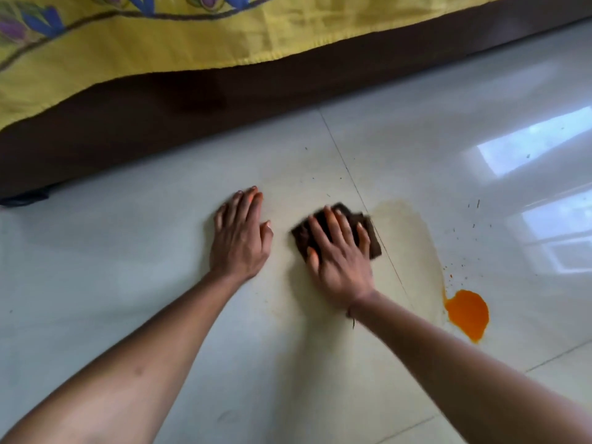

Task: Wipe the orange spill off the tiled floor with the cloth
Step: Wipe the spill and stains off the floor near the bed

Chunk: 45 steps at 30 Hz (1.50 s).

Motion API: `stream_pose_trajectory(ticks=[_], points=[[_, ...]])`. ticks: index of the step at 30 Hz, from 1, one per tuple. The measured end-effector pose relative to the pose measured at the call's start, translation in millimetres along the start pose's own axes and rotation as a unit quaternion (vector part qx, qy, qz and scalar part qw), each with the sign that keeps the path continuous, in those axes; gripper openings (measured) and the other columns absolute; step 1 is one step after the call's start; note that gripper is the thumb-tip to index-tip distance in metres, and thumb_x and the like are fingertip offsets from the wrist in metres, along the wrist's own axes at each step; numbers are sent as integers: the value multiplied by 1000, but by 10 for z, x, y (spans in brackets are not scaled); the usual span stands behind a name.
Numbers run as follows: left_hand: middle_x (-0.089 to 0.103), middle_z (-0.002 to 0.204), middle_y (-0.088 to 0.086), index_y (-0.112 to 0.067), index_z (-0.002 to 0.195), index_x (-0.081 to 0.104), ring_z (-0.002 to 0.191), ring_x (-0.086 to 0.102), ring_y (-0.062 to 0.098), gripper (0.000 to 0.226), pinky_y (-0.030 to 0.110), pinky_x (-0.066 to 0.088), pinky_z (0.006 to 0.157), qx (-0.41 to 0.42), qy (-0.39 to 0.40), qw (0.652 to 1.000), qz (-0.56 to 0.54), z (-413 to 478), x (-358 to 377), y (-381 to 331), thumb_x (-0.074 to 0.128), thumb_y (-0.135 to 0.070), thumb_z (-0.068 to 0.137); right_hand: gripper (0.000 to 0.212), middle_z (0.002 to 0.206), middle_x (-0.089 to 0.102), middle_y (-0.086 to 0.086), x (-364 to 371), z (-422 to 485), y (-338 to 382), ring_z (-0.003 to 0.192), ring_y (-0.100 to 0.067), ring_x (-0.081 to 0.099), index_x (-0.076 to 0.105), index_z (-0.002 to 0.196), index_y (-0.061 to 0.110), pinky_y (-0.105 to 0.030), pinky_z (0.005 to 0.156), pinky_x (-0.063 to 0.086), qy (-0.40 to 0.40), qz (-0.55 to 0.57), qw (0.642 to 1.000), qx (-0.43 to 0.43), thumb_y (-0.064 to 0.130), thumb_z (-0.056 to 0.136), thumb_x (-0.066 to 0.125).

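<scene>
The cloth (336, 230) is pressed flat under the right hand (339, 254), no closed grip; the left hand (240, 238) is spread empty on the floor (96, 251). The spill (467, 312) could be smeared wider.

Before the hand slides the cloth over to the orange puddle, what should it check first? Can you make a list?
1. Right hand flat on the brown cloth, fingers spread: ok.
2. Left hand braced on the tiled floor, clear of the cloth: ok.
3. Orange puddle wiped: not ok, it sits right of the cloth and untouched.
4. Path from cloth to puddle free of objects: ok, only a pale yellowish smear lies between.
5. Small orange specks above the puddle cleaned: not ok.
6. Cloth has a clean side left: cannot tell, its underside is hidden.
</scene>
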<state>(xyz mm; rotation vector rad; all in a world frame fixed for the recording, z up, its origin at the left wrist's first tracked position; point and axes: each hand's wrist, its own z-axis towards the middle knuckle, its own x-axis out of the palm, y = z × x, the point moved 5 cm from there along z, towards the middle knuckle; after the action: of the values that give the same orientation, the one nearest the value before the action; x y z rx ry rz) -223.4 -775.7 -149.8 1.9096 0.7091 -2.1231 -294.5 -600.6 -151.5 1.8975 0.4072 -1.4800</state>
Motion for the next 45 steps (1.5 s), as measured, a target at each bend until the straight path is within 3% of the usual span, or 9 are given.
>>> stream_pose_trajectory(ticks=[4, 10, 15, 20, 25, 31, 36, 41, 45], points=[[41, 149, 7, -9, 139, 45, 139, 34, 26, 56, 43, 24, 112, -3, -3, 1000, -1, 42, 13, 9, 42, -31, 87, 60, 161, 15, -6, -127, 1171, 148, 148, -21, 7, 27, 151, 29, -47, 117, 0, -17, -5, 999, 32, 44, 93, 31], [40, 149, 7, -9, 139, 45, 139, 33, 26, 56, 43, 23, 113, -7, 12, 1000, -2, 49, -9, -5, 43, -29, 87, 62, 159, 24, -6, -98, 715, 75, 147, -23, 16, 35, 148, 28, -46, 115, 5, 1, 1, 999, -34, 48, 90, 28], [41, 148, 8, -8, 138, 44, 138, 33, 25, 53, 43, 23, 113, -10, -1, 1000, -27, 47, -8, 2, 42, -25, 88, 60, 162, 11, -5, -102, 1609, 242, 148, -22, 5, 22, 152, 28, -48, 117, -1, -10, -8, 998, 66, 42, 95, 33], [44, 144, 14, -3, 136, 46, 133, 40, 28, 53, 44, 30, 111, -80, -28, 995, -59, 71, -57, 50, 38, -20, 86, 63, 160, 20, -4, -79, 832, 244, 148, -21, 11, 31, 149, 28, -47, 117, 5, 9, -19, 996, -87, 47, 89, 26], [49, 138, 22, 6, 132, 48, 129, 46, 35, 56, 47, 36, 108, -112, -52, 986, -111, 61, -92, 157, 29, -16, 84, 59, 161, 15, -4, 14, 1116, 416, 148, -21, 6, 27, 150, 28, -48, 116, -1, -8, -13, 1000, 18, 41, 94, 35], [42, 142, 26, 9, 137, 42, 134, 39, 40, 59, 48, 32, 111, -50, -8, 993, -107, -458, -102, 476, 20, -18, 89, 59, 154, 34, -3, 160, -12, 545, 145, -22, 24, 43, 143, 29, -48, 115, 13, 29, -25, 985, -170, 48, 90, 28], [45, 139, 27, 12, 133, 45, 132, 40, 39, 58, 45, 30, 112, -64, -8, 985, -159, -484, -86, 460, 21, -19, 90, 57, 159, 21, -5, 106, 560, 547, 147, -22, 10, 32, 148, 28, -48, 116, 4, 5, -11, 1000, -19, 43, 93, 35], [43, 141, 29, 13, 133, 44, 133, 41, 39, 55, 36, 25, 114, 4, 24, 990, -140, -504, -116, 614, 23, -15, 91, 54, 150, 41, -7, 290, -542, 842, 142, -26, 31, 49, 140, 25, -50, 113, 21, 14, 6, 984, -175, 44, 90, 36], [39, 145, 26, 12, 136, 42, 136, 37, 37, 49, 39, 24, 116, -10, 20, 991, -131, -517, -136, 545, 31, -10, 94, 56, 153, 37, -4, 215, -767, 450, 142, -24, 30, 46, 142, 29, -47, 114, 15, 22, -14, 988, -153, 46, 89, 35]])
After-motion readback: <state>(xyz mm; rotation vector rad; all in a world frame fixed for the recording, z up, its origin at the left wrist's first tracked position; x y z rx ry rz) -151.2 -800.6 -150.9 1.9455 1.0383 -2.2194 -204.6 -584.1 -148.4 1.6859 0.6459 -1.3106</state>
